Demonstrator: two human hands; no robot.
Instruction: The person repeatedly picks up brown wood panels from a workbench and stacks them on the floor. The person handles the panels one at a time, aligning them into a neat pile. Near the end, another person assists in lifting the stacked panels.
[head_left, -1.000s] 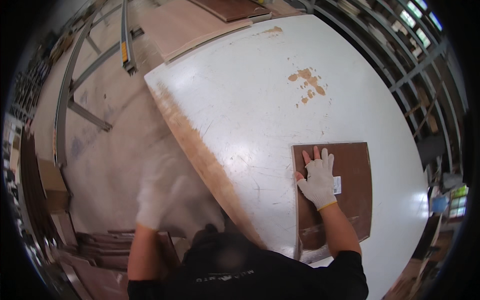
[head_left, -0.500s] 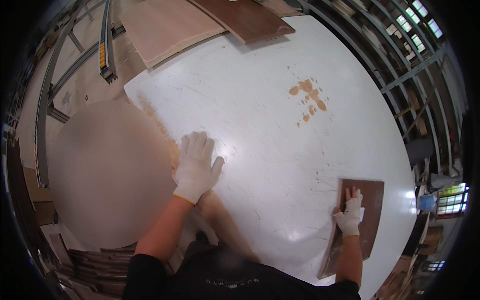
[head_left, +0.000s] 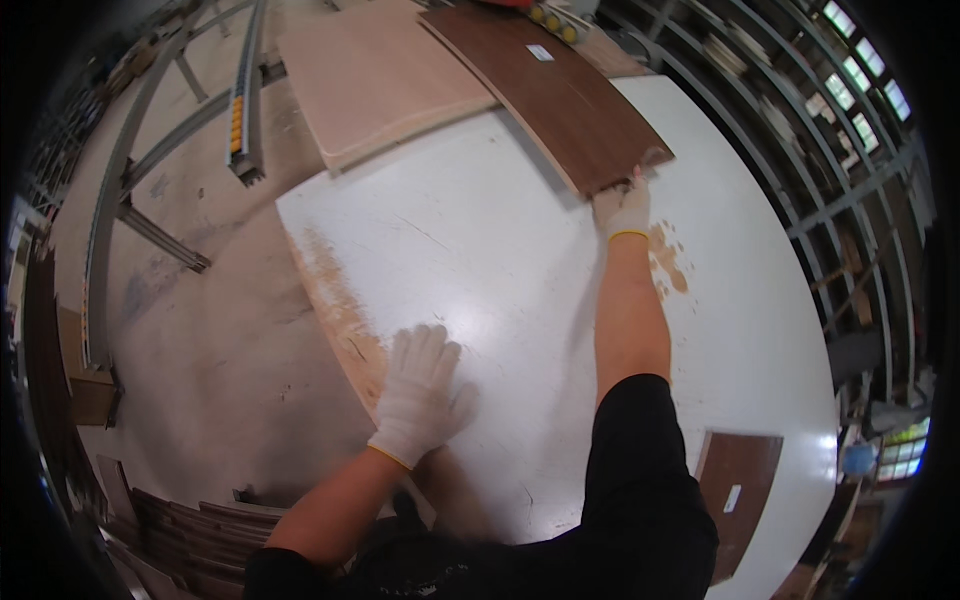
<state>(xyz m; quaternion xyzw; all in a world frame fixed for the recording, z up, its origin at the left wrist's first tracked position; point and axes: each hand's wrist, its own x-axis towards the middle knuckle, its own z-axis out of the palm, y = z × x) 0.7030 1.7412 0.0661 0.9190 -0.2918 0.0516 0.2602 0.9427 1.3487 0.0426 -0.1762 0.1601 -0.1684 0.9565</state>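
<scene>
Forearm (head_left: pixel 634 310) of the right side stretches almost straight forward across the white table (head_left: pixel 500 260), and the gloved right hand (head_left: pixel 626 210) is at the near end of the long brown panel (head_left: pixel 560 100). Its fingers bend at the panel's edge, but I cannot tell if they are firmly closed on it. This panel lies at the far side, beside the pale board (head_left: pixel 390 80), and its near end reaches over the table. The left arm is bent, and the gloved left hand (head_left: pixel 420 385) is open above the worn table edge (head_left: pixel 345 310), holding nothing, the thumb apart from the fingers; if it touches the surface is not clear.

Half a second ago, the right hand was on the smaller brown panel (head_left: pixel 738 480); now that panel lies at the lower right, partly hidden by the black sleeve (head_left: pixel 645 450). The long panel now comes farther over the table, toward the person.
</scene>
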